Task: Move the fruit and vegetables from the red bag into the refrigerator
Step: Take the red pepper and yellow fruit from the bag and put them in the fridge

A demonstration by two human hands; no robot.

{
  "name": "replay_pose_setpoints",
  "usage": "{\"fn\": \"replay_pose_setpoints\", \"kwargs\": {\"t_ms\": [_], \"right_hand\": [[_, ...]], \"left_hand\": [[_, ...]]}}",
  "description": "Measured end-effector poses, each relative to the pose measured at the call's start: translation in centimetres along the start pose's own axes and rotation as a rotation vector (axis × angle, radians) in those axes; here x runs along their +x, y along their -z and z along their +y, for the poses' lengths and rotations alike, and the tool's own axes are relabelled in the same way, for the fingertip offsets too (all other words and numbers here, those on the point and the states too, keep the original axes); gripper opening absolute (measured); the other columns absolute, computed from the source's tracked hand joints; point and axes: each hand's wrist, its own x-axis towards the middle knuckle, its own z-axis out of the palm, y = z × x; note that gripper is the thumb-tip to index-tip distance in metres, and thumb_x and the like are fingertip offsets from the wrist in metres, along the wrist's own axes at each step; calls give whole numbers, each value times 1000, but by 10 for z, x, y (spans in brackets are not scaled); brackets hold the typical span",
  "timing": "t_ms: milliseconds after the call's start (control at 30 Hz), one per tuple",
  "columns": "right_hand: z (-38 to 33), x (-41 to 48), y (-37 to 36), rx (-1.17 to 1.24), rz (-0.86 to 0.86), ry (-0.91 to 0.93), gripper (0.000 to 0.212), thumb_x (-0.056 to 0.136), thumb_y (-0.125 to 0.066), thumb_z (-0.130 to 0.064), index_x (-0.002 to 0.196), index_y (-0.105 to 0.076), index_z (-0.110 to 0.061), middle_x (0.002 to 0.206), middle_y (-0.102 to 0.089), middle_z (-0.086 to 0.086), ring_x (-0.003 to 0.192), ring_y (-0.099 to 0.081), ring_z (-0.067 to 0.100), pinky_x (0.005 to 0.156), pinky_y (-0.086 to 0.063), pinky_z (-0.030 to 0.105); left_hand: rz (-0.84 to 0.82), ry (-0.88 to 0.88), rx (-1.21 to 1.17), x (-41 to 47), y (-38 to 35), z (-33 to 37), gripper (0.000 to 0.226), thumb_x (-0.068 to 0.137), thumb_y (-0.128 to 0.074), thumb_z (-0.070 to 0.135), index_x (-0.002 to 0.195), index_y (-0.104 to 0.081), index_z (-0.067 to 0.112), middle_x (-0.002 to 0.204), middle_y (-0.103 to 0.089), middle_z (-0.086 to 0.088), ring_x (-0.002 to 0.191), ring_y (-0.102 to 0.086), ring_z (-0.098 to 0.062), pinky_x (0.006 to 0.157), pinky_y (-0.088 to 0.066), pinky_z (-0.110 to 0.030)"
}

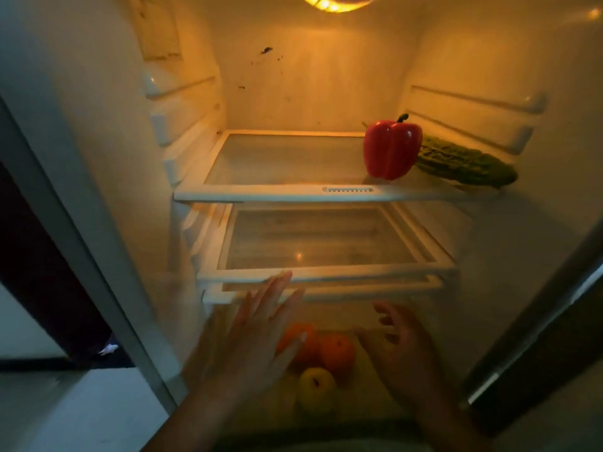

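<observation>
I look into the open refrigerator. A red bell pepper [391, 150] stands on the top glass shelf [277, 192] at the right, with a bumpy green bitter gourd [463, 163] lying behind it. Down in the bottom compartment lie two oranges [337, 352] and a yellow apple [316, 388]. My left hand [257, 337] is open with straight fingers in front of the lower shelf and holds nothing. My right hand [401, 347] hovers over the bottom compartment with loosely curled fingers, also empty. The red bag is out of view.
A second glass shelf [326, 274] sits below the first, bare. The fridge's left wall and door frame [98, 256] run diagonally at the left. A lamp [332, 1] glows at the top. A dark door edge [538, 337] stands at the right.
</observation>
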Motion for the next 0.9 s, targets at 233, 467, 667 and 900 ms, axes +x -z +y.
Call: {"fn": "replay_pose_setpoints", "kwargs": {"t_ms": [233, 467, 667, 900], "right_hand": [[17, -33, -37, -116, -300, -35, 32, 84, -65, -40, 113, -53, -39, 118, -53, -9, 108, -52, 13, 86, -38, 21], [42, -76, -51, -273, -453, -49, 28, 95, -47, -35, 121, -52, -26, 115, -51, -9, 104, -48, 5, 87, -36, 17], [54, -107, -55, -294, -316, -82, 63, 80, -24, -76, 114, -53, -32, 114, -53, -15, 110, -46, 6, 97, -35, 23], [30, -170, -51, -304, -310, -109, 58, 90, -51, -48, 141, -28, -34, 143, -10, -28, 134, -10, -9, 108, -18, 11]], "left_hand": [[-144, 66, -160, -72, -59, 1, 49, 82, -40, 52, 125, -46, 29, 128, -56, 3, 117, -53, -14, 89, -43, -30], [-411, 32, -167, -115, -92, 0, 88, 81, 11, 71, 98, -61, 24, 102, -62, 2, 93, -61, -17, 82, -51, -32], [-295, 58, -281, -112, -91, -4, 69, 83, -7, 63, 79, -61, 20, 82, -65, 2, 76, -61, -14, 70, -48, -34], [-241, 22, -222, -121, -79, -15, 58, 90, -12, 60, 63, -49, 25, 61, -56, 5, 55, -54, -10, 48, -37, -29]]}}
